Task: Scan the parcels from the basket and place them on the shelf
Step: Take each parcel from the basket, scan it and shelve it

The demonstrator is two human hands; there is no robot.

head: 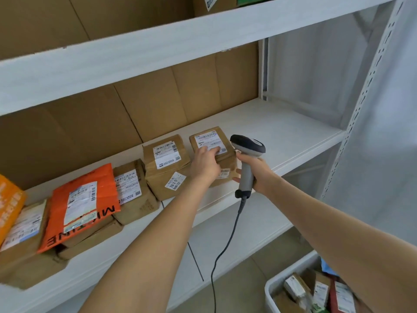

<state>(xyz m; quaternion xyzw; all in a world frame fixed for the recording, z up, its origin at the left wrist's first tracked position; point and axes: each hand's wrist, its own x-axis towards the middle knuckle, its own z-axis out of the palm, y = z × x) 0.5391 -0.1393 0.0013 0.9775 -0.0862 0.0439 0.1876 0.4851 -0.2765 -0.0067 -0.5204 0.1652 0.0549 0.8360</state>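
Head view: left hand (205,166) rests with fingers laid on box (225,160) on shelf (293,132); right hand (260,176) grips scanner (247,175) beside it.

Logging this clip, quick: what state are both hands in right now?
Left hand: open, fingers resting on the rightmost box.
Right hand: gripping the scanner.
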